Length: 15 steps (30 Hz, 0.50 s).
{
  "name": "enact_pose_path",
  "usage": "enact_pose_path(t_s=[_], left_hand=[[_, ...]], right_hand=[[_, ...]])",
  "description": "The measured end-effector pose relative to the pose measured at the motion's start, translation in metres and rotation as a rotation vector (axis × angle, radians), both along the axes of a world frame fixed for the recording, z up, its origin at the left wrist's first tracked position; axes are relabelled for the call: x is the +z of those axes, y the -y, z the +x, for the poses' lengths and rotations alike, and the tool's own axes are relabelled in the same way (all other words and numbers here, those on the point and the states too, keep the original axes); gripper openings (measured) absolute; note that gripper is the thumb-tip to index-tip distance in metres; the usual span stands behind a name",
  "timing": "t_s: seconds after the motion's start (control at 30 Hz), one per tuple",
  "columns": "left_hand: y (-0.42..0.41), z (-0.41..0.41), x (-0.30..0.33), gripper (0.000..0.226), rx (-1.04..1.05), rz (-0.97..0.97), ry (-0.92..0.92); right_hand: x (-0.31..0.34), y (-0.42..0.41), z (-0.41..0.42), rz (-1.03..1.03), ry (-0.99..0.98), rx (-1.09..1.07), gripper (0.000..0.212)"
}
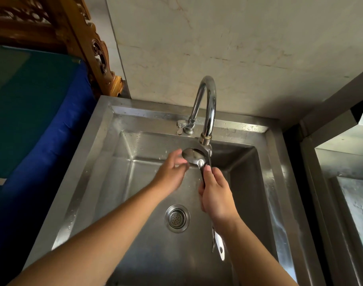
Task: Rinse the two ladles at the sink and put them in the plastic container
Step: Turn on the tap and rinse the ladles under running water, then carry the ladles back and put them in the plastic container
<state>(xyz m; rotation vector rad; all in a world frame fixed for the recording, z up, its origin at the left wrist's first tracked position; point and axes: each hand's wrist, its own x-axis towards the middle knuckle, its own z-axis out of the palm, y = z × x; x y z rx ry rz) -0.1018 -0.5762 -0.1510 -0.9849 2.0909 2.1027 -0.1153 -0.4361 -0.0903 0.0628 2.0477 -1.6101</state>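
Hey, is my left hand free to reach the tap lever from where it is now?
Probably yes. The left hand is open beside the ladle bowl, holding nothing. The tap lever sits just beyond it on the sink's back ledge, with nothing between them. The right hand holds the ladle.

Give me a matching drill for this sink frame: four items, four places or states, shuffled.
Items:
1. ladle bowl
2. right hand
3. left hand
4. drain strainer

Places or states:
A. set in the sink floor, between the forearms
B. open, fingers at the bowl's left edge
C. closed around the ladle handles
D. held up just under the faucet spout

Pairs: 1-D, 2-C, 3-B, 4-A
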Motion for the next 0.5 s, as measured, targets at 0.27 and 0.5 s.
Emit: enact_pose_path(t_s=[0.27,0.5], left_hand=[[-0.055,0.066,0.033,0.036,0.223,0.385,-0.039],[-0.059,0.085,0.052,0.021,0.331,0.266,0.030]], right_hand=[[-0.002,0.002,0.028,0.011,0.087,0.056,0.039],[0.005,-0.017,0.046,0.169,0.049,0.114,0.034]])
